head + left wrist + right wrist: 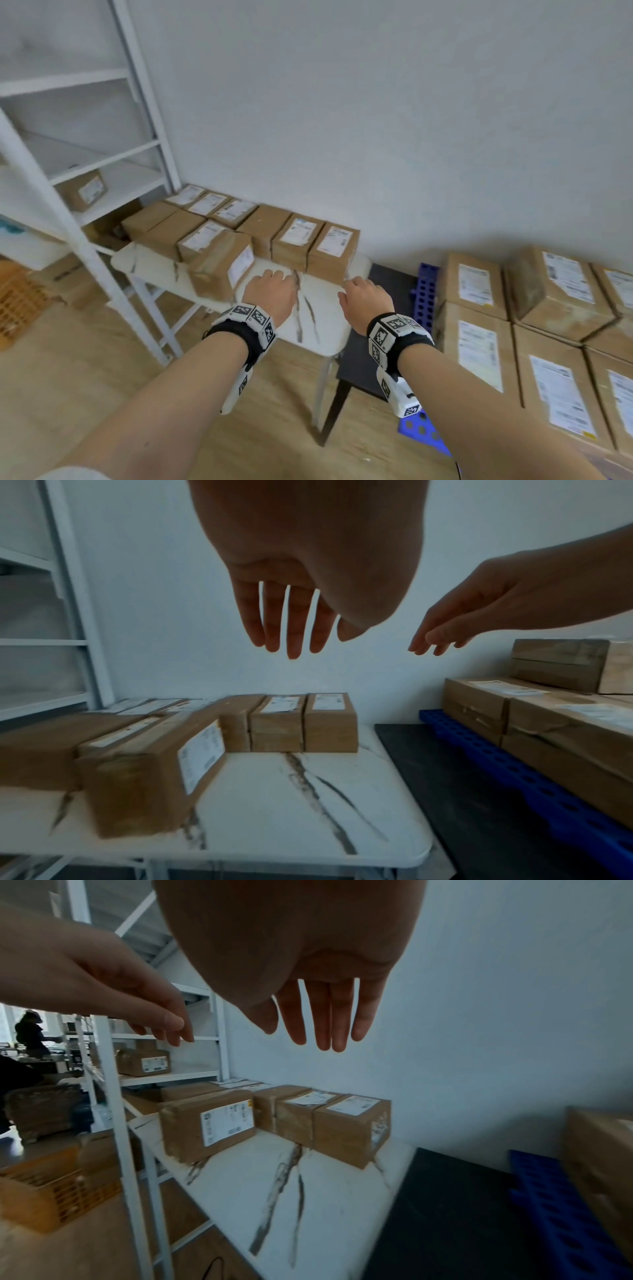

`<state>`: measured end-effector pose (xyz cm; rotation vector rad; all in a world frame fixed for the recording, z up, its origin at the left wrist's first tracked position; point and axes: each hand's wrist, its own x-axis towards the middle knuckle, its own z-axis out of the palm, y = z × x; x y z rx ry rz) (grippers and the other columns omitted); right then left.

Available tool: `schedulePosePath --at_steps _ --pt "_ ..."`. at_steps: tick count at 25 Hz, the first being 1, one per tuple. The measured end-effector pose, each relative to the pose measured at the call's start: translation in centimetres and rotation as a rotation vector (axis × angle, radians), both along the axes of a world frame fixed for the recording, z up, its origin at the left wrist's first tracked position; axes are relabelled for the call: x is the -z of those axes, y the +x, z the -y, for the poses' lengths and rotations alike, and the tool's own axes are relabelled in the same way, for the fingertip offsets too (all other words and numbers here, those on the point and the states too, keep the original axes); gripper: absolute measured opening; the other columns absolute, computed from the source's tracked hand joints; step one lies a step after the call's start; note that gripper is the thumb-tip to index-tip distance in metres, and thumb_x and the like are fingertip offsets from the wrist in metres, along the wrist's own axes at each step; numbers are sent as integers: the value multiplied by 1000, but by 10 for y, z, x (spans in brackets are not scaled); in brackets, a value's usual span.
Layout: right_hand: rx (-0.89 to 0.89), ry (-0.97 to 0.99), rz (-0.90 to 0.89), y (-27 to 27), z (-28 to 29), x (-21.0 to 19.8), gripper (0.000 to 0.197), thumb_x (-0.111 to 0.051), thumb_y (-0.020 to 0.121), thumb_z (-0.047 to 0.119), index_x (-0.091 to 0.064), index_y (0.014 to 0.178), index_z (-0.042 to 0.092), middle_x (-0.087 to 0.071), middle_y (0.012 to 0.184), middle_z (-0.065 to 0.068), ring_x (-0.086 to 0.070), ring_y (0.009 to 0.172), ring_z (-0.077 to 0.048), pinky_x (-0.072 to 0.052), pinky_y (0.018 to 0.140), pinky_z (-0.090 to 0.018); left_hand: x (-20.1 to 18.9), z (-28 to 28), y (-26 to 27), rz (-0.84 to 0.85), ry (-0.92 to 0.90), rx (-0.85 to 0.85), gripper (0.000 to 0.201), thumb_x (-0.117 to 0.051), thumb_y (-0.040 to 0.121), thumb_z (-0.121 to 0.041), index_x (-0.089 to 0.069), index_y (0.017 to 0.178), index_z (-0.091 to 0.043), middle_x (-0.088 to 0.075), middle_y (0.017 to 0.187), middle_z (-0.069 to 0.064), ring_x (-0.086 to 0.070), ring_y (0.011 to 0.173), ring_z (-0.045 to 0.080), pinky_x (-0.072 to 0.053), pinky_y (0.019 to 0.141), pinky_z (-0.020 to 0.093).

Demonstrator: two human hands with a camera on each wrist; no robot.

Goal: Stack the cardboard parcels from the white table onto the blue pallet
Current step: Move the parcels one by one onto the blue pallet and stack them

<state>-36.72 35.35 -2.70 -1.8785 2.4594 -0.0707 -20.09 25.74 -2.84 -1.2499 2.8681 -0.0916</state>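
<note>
Both my hands empty, fingers spread loose; end parcel (334, 251) sits just above my right hand (368, 299) mid-frame, long axis toward wall, left hand (270, 296) farther

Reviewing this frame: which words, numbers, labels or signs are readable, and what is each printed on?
No text reads clearly enough to quote.
Shipping labels on the table parcels: print too small and blurred.
Side label on the nearest table parcel: blurred.
Labels on the pallet parcels: blurred.
Wristband markers: black-and-white code squares, no words.
</note>
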Motion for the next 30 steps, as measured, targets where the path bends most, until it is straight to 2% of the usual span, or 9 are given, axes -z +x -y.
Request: schedulePosePath --at_steps 4,11,14,17,21,24,28,30 --pt "-89 44 13 59 45 14 36 -29 101 27 -50 125 10 -54 126 -9 -51 115 -28 -42 93 -38 17 35 64 0 40 -95 34 -26 101 -30 -49 120 -14 -54 122 5 -49 115 23 -44 88 35" --pt "-175 105 99 107 164 50 39 -26 102 30 -47 129 11 -52 129 -8 -50 117 -27 -44 94 -38 51 133 128 54 104 -215 32 -30 100 -28 -48 122 -14 -54 124 6 -49 116 23 -46 87 35" --pt "-145 145 164 114 219 67 39 -26 102 31 -47 130 12 -52 128 -8 -52 114 -26 -43 91 -37 62 184 145 78 165 -248 30 -30 101 -27 -49 120 -15 -54 121 5 -50 113 23 -47 86 35" --pt "-73 205 300 120 262 84 39 -29 101 31 -44 132 13 -51 131 -9 -51 117 -26 -43 95 -38 76 228 156 60 304 -263 33 -29 101 -29 -48 123 -15 -53 121 6 -51 111 23 -49 85 36" --pt "27 278 540 126 295 104 51 -39 100 32 -28 146 13 -37 148 -8 -43 131 -26 -37 107 -38 99 270 160 -86 537 -308 40 -33 101 -30 -42 135 -13 -52 133 7 -54 117 25 -46 95 39" --pt "149 272 744 133 306 117 63 -50 96 29 -20 149 13 -36 150 -7 -44 132 -25 -38 108 -38 111 288 153 -175 689 -337 43 -37 100 -30 -36 140 -13 -50 139 7 -53 121 26 -43 97 36" --pt "429 119 1085 140 315 125 67 -64 88 12 -30 145 15 -45 143 -8 -51 124 -26 -44 104 -42 124 306 149 -442 946 -431 42 -46 97 -14 -41 139 -14 -50 140 6 -48 127 23 -39 107 39" --pt "512 82 1173 145 313 128 71 -68 83 6 -33 144 17 -47 140 -10 -49 126 -26 -44 103 -47 128 315 150 -576 1094 -472 45 -49 94 -4 -43 138 -14 -51 139 8 -48 128 24 -39 108 44"
